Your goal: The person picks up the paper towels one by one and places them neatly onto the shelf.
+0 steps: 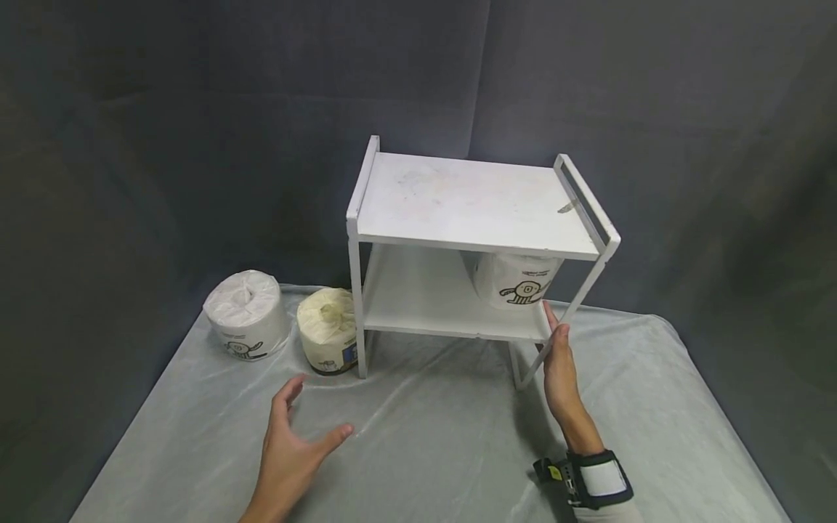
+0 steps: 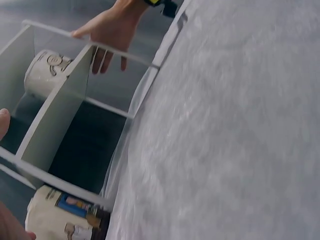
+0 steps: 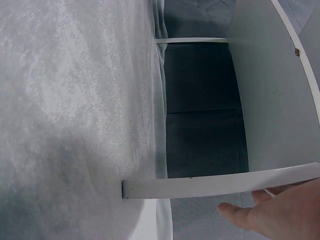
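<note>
A white two-tier shelf [image 1: 477, 203] stands on the cloth-covered table. On its lower board, toward the right end, sits a wrapped toilet paper roll [image 1: 519, 282] with a printed cartoon figure. My right hand [image 1: 560, 370] is at the shelf's right side frame, its fingers extended and the thumb right by the frame bar; the left wrist view shows those fingers straight beyond the frame. My left hand [image 1: 288, 454] is held over the table in front, thumb and fingers spread, holding nothing. Nearest to it is a yellowish wrapped toilet paper roll [image 1: 327, 330], partly hidden behind the shelf's left leg.
Another white wrapped roll [image 1: 247, 316] stands at the far left of the table. Grey cloth [image 1: 431, 450] covers the tabletop, and a dark curtain [image 1: 261, 145] hangs close behind the shelf. My right wrist wears a black strap [image 1: 598, 479].
</note>
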`<state>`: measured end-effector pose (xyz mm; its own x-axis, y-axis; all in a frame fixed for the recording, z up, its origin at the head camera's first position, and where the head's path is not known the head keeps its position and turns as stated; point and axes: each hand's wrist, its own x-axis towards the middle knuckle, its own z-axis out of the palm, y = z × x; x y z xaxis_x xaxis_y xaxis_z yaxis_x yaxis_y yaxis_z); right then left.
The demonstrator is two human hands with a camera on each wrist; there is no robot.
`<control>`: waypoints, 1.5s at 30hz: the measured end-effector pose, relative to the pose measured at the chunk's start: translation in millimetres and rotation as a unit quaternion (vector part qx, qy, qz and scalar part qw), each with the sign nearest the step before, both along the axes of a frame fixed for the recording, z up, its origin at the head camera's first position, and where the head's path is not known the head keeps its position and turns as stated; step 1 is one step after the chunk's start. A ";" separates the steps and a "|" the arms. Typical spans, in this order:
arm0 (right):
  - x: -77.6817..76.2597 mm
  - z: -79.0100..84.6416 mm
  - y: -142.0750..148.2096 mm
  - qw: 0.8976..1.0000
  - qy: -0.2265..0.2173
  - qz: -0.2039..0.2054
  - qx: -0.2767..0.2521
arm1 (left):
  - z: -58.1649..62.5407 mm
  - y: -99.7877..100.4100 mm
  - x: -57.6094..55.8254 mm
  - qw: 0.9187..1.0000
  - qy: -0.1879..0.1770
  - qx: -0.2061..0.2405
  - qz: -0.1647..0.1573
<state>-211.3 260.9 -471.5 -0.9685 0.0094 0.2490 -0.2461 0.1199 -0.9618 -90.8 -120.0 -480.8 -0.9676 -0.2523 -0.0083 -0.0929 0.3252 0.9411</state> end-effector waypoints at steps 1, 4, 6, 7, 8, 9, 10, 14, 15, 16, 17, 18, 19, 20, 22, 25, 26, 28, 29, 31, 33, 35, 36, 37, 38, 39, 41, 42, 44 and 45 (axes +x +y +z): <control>0.2 -0.1 -0.1 1.000 0.000 0.000 0.001 | -0.2 -2.3 0.2 1.000 0.003 0.001 0.008; 0.1 0.0 -0.9 1.000 -0.001 -0.003 0.004 | -0.6 -9.1 -0.2 0.999 0.004 -0.003 0.031; 0.1 0.4 -1.4 1.000 -0.004 -0.004 0.004 | -1.2 -14.0 -0.5 0.999 0.012 -0.004 0.050; 0.0 0.6 -1.7 1.000 -0.005 -0.005 0.005 | -1.6 -16.5 -0.8 0.998 0.018 -0.005 0.059; 0.0 0.8 -2.0 1.000 -0.007 -0.005 0.005 | -1.8 -19.1 -1.2 0.997 0.022 -0.007 0.068; 0.0 1.1 -2.4 1.000 -0.007 -0.005 0.005 | -2.3 -21.9 -1.5 0.997 0.027 -0.010 0.077; 0.0 1.3 -2.6 1.000 -0.009 -0.006 0.005 | -3.0 -24.8 -2.1 0.996 0.035 -0.010 0.084; 0.0 2.1 -3.2 1.000 -0.011 -0.010 0.009 | -5.2 -35.1 -3.0 0.993 0.045 -0.009 0.112; -0.2 2.2 -3.1 1.000 -0.011 -0.011 0.010 | -5.8 -37.2 -2.9 0.992 0.044 -0.010 0.118; -0.3 2.5 -3.1 1.000 -0.012 -0.012 0.012 | -6.3 -39.0 -2.7 0.991 0.042 -0.008 0.124; -0.4 2.8 -3.1 1.000 -0.012 -0.011 0.012 | -7.0 -40.6 -2.7 0.991 0.037 -0.009 0.130; -0.6 3.1 -3.1 1.000 -0.013 -0.011 0.013 | -7.8 -41.9 -2.9 0.990 0.033 -0.011 0.135; -0.8 3.5 -3.1 1.000 -0.013 -0.011 0.013 | -8.4 -43.4 -3.0 0.990 0.033 -0.011 0.139; -0.9 4.0 -3.1 1.000 -0.013 -0.012 0.014 | -9.0 -45.1 -2.8 0.989 0.034 -0.009 0.142; -1.1 5.0 -3.5 1.000 -0.011 -0.012 0.014 | -10.3 -49.0 -3.1 0.988 0.042 -0.008 0.146; -1.7 5.9 -3.9 1.000 -0.008 -0.014 0.015 | -11.5 -56.9 -3.5 0.987 0.061 -0.003 0.152; -1.8 6.2 -4.2 1.000 -0.009 -0.014 0.017 | -12.1 -59.8 -3.5 0.986 0.061 -0.004 0.156; -2.0 6.4 -4.7 1.000 -0.010 -0.012 0.016 | -13.1 -65.3 -4.0 0.984 0.058 -0.003 0.167; -1.9 6.4 -4.7 1.000 -0.012 -0.012 0.020 | -13.7 -68.0 -4.3 0.983 0.055 -0.002 0.173; -1.7 6.2 -4.6 1.000 -0.015 -0.012 0.024 | -15.0 -72.4 -4.8 0.982 0.050 0.003 0.182; -1.2 5.5 -4.1 0.999 -0.016 -0.012 0.026 | -15.8 -75.5 -5.3 0.981 0.045 0.005 0.187; -1.0 4.4 -3.3 1.000 -0.014 -0.012 0.024 | -16.2 -78.2 -6.1 0.981 0.042 0.003 0.189; -0.8 4.0 -3.0 1.000 -0.013 -0.011 0.021 | -16.4 -79.4 -6.4 0.981 0.042 0.003 0.188; -0.6 3.3 -2.5 1.000 -0.011 -0.011 0.018 | -16.5 -80.5 -7.0 0.981 0.042 0.003 0.187; -0.2 2.8 -2.2 1.000 -0.009 -0.010 0.015 | -16.8 -81.8 -7.7 0.981 0.042 0.001 0.187; 0.1 2.3 -1.8 1.000 -0.007 -0.008 0.011 | -17.1 -83.1 -8.5 0.981 0.043 0.000 0.187; 1.0 1.7 -1.5 1.000 -0.002 -0.005 0.006 | -18.0 -85.3 -10.5 0.982 0.043 -0.003 0.186; 1.3 1.3 -1.3 1.000 -0.001 -0.004 0.005 | -18.6 -86.4 -11.7 0.981 0.043 -0.004 0.187; 1.8 0.8 -1.2 1.000 0.000 -0.003 0.005 | -19.8 -88.5 -14.0 0.981 0.043 -0.005 0.188; 1.9 0.6 -1.2 1.000 0.000 -0.002 0.005 | -20.3 -89.4 -15.1 0.981 0.043 -0.005 0.189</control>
